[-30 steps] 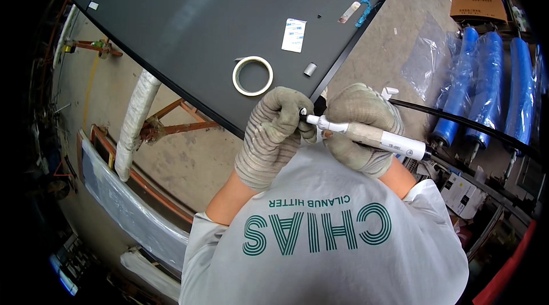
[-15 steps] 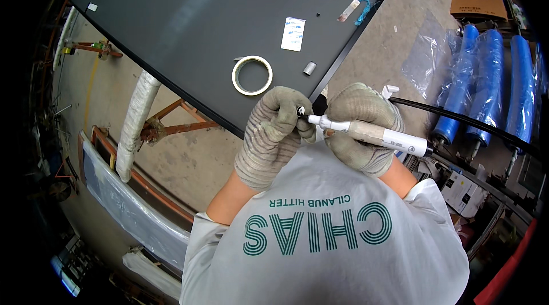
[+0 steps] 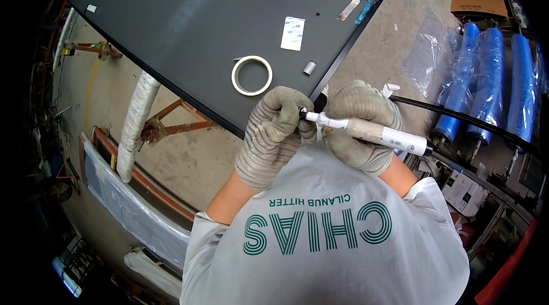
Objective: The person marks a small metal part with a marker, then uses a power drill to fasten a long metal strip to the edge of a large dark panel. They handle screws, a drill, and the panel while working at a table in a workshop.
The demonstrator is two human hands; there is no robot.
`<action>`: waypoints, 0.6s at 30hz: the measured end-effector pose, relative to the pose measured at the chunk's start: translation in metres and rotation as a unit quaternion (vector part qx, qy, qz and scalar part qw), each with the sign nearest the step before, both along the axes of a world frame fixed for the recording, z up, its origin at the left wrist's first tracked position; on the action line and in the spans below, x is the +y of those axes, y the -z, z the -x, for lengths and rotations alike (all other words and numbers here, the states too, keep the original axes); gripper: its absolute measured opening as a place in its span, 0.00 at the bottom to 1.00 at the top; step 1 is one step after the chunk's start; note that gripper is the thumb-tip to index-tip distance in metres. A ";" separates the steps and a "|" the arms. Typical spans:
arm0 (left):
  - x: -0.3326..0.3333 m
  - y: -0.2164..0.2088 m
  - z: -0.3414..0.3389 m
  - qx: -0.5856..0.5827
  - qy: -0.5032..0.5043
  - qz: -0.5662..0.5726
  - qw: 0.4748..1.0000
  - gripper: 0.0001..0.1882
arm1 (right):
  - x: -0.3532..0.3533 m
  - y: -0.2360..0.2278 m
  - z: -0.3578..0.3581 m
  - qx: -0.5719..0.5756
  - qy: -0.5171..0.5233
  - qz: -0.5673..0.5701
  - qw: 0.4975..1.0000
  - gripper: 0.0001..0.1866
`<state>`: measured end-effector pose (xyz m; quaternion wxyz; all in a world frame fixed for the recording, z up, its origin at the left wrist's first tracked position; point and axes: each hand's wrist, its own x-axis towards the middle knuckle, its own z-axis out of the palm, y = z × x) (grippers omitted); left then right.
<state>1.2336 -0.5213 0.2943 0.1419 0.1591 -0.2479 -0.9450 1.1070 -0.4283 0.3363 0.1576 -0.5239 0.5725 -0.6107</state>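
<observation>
1 pen-shaped tool (image 3: 400,139), white cylindrical barrel, beige mid-section, black rear cap, stepped narrow white nose; gripped in the right hand (image 3: 366,105), slanting, nose toward the left. 1 small black piece (image 3: 302,113), largely hidden, pinched in the left hand (image 3: 278,113) right at the nose; contact unclear.

We see even, moderate light overall. Pale glare streak across dark counter (image 3: 220,25). Glints on wrapped blue rolls (image 3: 487,85). Corners black; straight edges bow toward rim. Centre looks sharp to us; far left dim, murky.
</observation>
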 end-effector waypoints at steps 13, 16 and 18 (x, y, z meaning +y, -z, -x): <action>0.000 0.000 0.000 0.006 0.007 0.005 1.000 0.13 | 0.007 -0.002 0.002 -0.003 0.007 -0.060 0.998 0.05; -0.001 0.004 -0.001 0.009 0.012 0.008 1.000 0.13 | 0.012 -0.003 0.004 -0.013 -0.005 -0.098 0.995 0.07; -0.001 0.005 -0.001 0.010 0.012 0.007 1.000 0.13 | 0.013 -0.004 0.004 -0.013 -0.009 -0.110 0.994 0.07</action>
